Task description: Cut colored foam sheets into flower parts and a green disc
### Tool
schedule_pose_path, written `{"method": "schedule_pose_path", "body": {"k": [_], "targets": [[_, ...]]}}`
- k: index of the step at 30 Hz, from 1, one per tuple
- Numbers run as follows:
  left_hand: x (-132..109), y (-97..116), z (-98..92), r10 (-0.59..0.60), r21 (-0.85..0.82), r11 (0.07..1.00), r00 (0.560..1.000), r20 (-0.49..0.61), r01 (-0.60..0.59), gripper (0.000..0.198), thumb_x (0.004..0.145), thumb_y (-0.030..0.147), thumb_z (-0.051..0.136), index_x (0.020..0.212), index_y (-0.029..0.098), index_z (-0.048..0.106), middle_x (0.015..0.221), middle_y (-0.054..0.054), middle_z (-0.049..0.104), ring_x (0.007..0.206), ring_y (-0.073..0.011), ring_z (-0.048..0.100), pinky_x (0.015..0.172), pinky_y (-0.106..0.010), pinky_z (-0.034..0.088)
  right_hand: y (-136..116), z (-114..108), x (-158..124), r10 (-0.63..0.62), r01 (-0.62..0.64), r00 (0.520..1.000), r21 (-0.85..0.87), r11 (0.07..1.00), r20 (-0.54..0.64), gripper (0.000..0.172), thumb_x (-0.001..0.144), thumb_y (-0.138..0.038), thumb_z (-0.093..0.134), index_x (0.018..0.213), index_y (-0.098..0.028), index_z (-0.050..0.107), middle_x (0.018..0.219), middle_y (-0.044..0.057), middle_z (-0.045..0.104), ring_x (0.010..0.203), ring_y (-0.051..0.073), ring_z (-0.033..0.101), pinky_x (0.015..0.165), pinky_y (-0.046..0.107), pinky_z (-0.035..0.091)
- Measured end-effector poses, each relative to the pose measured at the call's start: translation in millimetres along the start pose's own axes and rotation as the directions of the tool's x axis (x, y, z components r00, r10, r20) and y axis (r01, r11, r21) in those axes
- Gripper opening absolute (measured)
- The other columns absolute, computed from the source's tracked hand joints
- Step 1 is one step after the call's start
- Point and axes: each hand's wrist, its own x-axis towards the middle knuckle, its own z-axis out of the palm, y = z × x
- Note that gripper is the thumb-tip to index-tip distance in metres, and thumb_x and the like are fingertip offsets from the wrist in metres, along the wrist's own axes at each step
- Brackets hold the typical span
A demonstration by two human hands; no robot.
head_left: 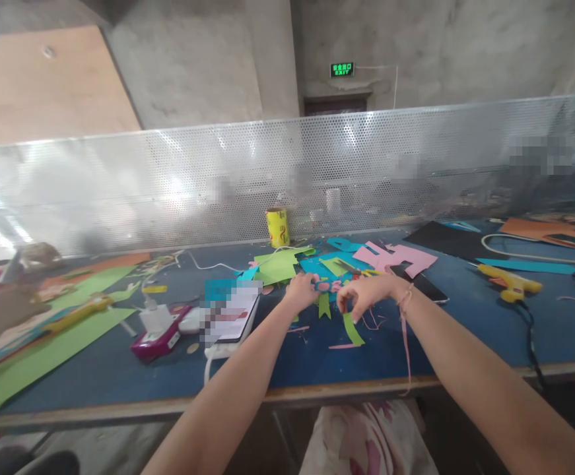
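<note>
My left hand is closed at the middle of the blue table, its fingertips on a small blue and pink piece. A green paper strip with a notched end sticks out below that piece. Just to the right, my right hand pinches the upper end of a curved green paper strip. The lower end of this strip reaches a thin pink strip on the table. A pink ribbon hangs from my right wrist. Behind the hands lie green paper and pink cut paper.
A yellow glue gun and a dark phone lie to the right. On the left are a purple power strip, a propped screen and another person's arm. A yellow roll stands by the perforated metal screen.
</note>
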Motion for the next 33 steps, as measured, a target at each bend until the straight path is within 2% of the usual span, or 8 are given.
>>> {"method": "schedule_pose_path", "body": {"k": [4,10,13,16,20,22,28,33], "targets": [[1.2,0.5,-0.5,0.008,-0.135,0.991,1.0,-0.028,-0.012,0.026,0.062,0.024,0.063,0.087,0.018,0.061,0.088,-0.009,0.063,0.082,-0.0232,0.06,0.074,-0.033,0.045,0.5,5.5,9.0,-0.019,0.014,0.999,-0.116,0.993,-0.047,0.018,0.055,-0.024,0.071,0.069,-0.016,0.064,0.061,-0.003,0.056,0.052,0.007,0.047,0.047,0.019,0.034],[0.7,3.7,-6.1,-0.03,-0.33,0.943,1.0,0.002,0.029,0.034,0.056,0.013,0.064,0.088,0.017,0.056,0.087,-0.007,0.066,0.076,-0.019,0.061,0.068,-0.027,0.046,4.1,0.7,10.4,-0.031,0.039,0.967,0.028,0.999,-0.252,0.013,0.064,-0.02,0.058,0.077,-0.018,0.06,0.062,-0.004,0.052,0.052,0.008,0.046,0.05,0.021,0.036],[3.0,2.1,-5.5,-0.06,-0.401,0.914,0.998,0.01,0.059,0.043,0.054,0.009,0.065,0.095,0.016,0.054,0.086,-0.006,0.066,0.075,-0.0179,0.061,0.065,-0.026,0.046,8.2,-3.8,10.8,-0.058,0.101,0.898,0.075,0.992,-0.436,0.013,0.063,-0.016,0.053,0.075,-0.018,0.058,0.067,-0.002,0.055,0.058,0.01,0.049,0.055,0.023,0.039],[6.2,-0.6,-3.7,-0.075,-0.437,0.898,0.997,-0.019,0.06,0.046,0.053,0.006,0.065,0.096,0.015,0.053,0.08,-0.004,0.065,0.074,-0.0173,0.061,0.064,-0.026,0.046,15.2,-7.4,13.9,-0.013,0.097,0.811,0.113,0.989,-0.585,0.014,0.062,-0.012,0.045,0.072,-0.018,0.054,0.06,-0.002,0.053,0.053,0.011,0.049,0.053,0.024,0.038],[8.3,-2.8,-3.0,-0.045,-0.461,0.887,0.997,-0.062,0.012,0.043,0.055,0.007,0.063,0.097,0.016,0.053,0.072,0.0,0.061,0.07,-0.015,0.059,0.062,-0.024,0.045,26.0,-11.4,18.7,-0.01,0.001,0.672,-0.013,1.0,-0.74,0.02,0.06,-0.008,0.044,0.074,-0.017,0.056,0.068,0.002,0.059,0.061,0.013,0.053,0.057,0.025,0.04],[8.2,-2.8,-3.3,-0.024,-0.473,0.881,0.997,-0.069,-0.011,0.041,0.057,0.009,0.064,0.096,0.017,0.053,0.07,0.001,0.059,0.068,-0.0142,0.059,0.061,-0.024,0.044,29.6,-12.1,20.7,-0.048,-0.038,0.634,-0.093,0.995,-0.772,0.022,0.06,-0.007,0.047,0.077,-0.017,0.058,0.078,0.004,0.062,0.07,0.015,0.056,0.065,0.026,0.042],[6.0,1.2,-4.5,-0.032,-0.486,0.874,0.998,-0.061,-0.002,0.036,0.058,0.009,0.063,0.092,0.016,0.054,0.07,0.0,0.059,0.068,-0.0142,0.058,0.059,-0.023,0.043,33.1,-8.6,24.5,-0.084,-0.038,0.681,-0.15,0.988,-0.728,0.025,0.065,-0.01,0.057,0.089,-0.016,0.06,0.078,0.004,0.062,0.069,0.015,0.057,0.065,0.028,0.045],[5.5,5.1,-6.4,-0.068,-0.57,0.821,0.995,-0.08,0.011,0.036,0.058,0.008,0.061,0.092,0.016,0.053,0.073,0.0,0.059,0.064,-0.0118,0.056,0.056,-0.021,0.043,40.9,-9.1,27.2,-0.122,-0.027,0.634,-0.179,0.983,-0.764,0.029,0.065,-0.006,0.058,0.091,-0.017,0.06,0.092,0.007,0.063,0.081,0.017,0.06,0.074,0.031,0.046]]}}
